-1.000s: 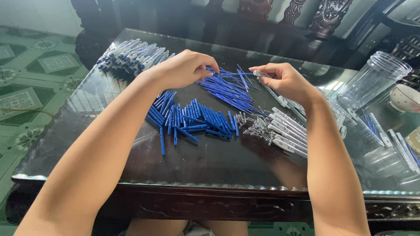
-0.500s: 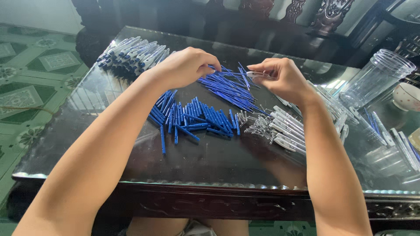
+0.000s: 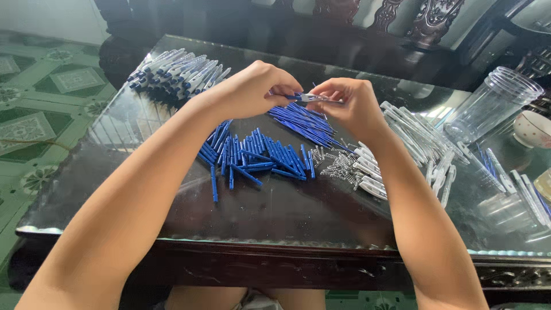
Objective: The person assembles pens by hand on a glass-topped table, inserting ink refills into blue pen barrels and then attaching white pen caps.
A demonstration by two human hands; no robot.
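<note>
slim blue-and-clear pen part [image 3: 308, 97] pinched level between both hands

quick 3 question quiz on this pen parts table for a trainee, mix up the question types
1. True or false: both hands meet on one small pen part above the glass table.
2. What lies just right of the short blue pieces? A) small metal springs B) scissors C) a roll of tape
3. Fill in: the clear plastic jar stands at the table's far ____ side.

Key:
1. True
2. A
3. right
</note>
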